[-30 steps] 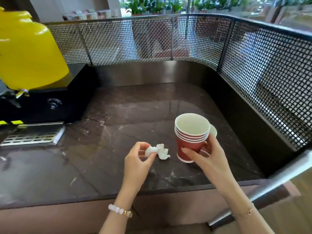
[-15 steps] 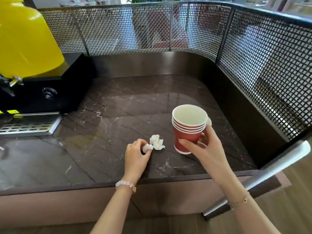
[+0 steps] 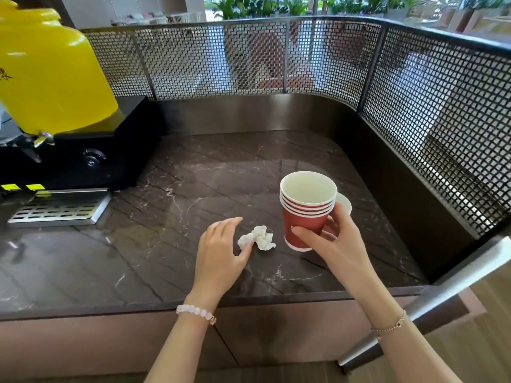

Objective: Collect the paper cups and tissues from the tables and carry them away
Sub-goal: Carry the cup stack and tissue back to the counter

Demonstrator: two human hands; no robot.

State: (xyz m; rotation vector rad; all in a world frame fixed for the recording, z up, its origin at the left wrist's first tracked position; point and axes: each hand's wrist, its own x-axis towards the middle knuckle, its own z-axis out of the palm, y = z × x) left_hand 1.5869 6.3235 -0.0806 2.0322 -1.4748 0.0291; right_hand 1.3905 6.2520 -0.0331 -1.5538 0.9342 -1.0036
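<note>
Fingers (image 3: 304, 234) of our right hand (image 3: 336, 246) curl round the cups (image 3: 305, 214), thumb behind, holding the stack upright low over the counter (image 3: 138, 258); we cannot tell whether its base touches. Our left hand (image 3: 221, 252) hovers low with fingers loosely spread and gripping nothing, its thumb tip touching the tissue (image 3: 258, 238), which lies on the counter just left of the cups.

We judge the job part done. Several cups are already nested into one stack, but the tissue is not yet picked up, and nothing has been carried off. A white rim (image 3: 345, 204) shows behind the stack, half hidden by our hand; it looks like one more cup.

The cups are thin tapered paper, red outside and white inside, with rolled white rims. The tissue is a soft, lumpy white wad. The counter is dark polished stone, glossy, with pale veins.
</note>
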